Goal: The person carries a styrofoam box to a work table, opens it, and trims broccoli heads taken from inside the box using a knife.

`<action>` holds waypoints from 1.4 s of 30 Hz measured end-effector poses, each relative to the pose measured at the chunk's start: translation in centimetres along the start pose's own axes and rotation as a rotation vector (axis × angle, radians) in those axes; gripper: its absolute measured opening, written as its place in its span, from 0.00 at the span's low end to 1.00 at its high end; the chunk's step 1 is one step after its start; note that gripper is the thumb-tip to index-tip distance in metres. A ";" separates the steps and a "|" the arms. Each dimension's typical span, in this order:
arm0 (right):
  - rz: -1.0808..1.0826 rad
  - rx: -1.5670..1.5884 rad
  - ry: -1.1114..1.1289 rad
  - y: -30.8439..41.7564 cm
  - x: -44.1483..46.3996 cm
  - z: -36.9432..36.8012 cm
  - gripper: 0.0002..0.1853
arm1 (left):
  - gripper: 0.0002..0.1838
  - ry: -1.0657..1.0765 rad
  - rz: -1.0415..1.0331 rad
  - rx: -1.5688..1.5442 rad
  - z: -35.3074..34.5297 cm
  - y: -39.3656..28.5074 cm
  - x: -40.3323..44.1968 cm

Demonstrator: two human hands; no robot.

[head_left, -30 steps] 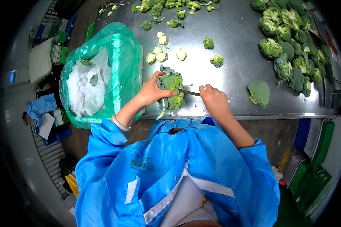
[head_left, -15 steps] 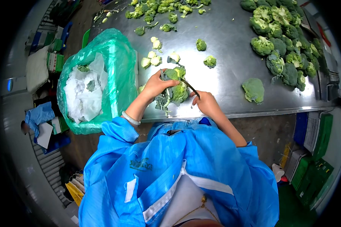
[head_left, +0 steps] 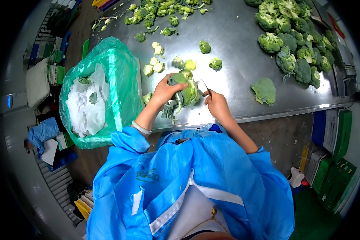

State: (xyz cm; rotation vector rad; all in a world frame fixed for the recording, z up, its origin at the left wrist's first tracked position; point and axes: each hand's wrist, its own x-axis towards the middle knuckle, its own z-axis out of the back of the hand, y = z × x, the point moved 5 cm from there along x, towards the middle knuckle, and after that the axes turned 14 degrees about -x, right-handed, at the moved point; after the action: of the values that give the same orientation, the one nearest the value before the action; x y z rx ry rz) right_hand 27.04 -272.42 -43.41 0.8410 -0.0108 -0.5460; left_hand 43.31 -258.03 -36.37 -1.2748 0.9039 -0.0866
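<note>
My left hand [head_left: 166, 90] grips a broccoli head [head_left: 189, 95] over the front part of the metal table, with leafy trimmings hanging below it. Just right of the head, my right hand [head_left: 217, 105] is closed round a knife [head_left: 207, 89], its blade pointing up and away, apart from the broccoli. Beyond the held head lie pale cut stem pieces [head_left: 158, 67] and a yellow-green piece [head_left: 190, 64]. Two small florets [head_left: 215, 64] rest farther right. A single broccoli head [head_left: 263, 91] sits on the table to the right of my right hand.
A green plastic bag [head_left: 120, 88] in a container stands left, with white wrapping inside. Broccoli heads [head_left: 302, 73] are piled at the right, and many florets [head_left: 150, 12] lie at the far side. Another person's blue sleeve [head_left: 44, 129] shows far left. Green crates [head_left: 338, 184] stand lower right.
The knife blade has left the broccoli and now points away from me. The held head is turned, and a yellow-green piece now lies just beyond it. The view has shifted slightly.
</note>
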 end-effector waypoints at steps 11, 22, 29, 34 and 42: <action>0.228 0.374 -0.021 3.6 1.7 5.6 0.31 | 0.36 0.329 -0.113 -0.049 -1.0 -2.1 -1.3; -0.689 1.600 0.191 0.8 0.3 1.4 0.21 | 0.62 0.288 -0.135 0.236 2.4 -4.6 -1.9; -0.331 1.327 0.426 4.2 -0.8 1.8 0.21 | 0.64 0.466 -0.672 0.661 -3.7 -8.6 -5.5; -0.044 1.091 0.390 6.6 -2.2 8.1 0.23 | 0.45 0.354 0.026 -0.539 2.8 -1.1 -2.3; 0.528 -0.315 -0.270 6.4 -3.9 10.3 0.22 | 0.35 0.300 0.191 -0.795 5.8 2.9 -3.9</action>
State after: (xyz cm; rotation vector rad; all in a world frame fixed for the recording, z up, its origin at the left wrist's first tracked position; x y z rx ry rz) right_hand 24.35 -274.41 -31.13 0.4244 -0.3754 -0.1501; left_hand 43.19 -250.50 -36.68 -1.9290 1.3891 0.2663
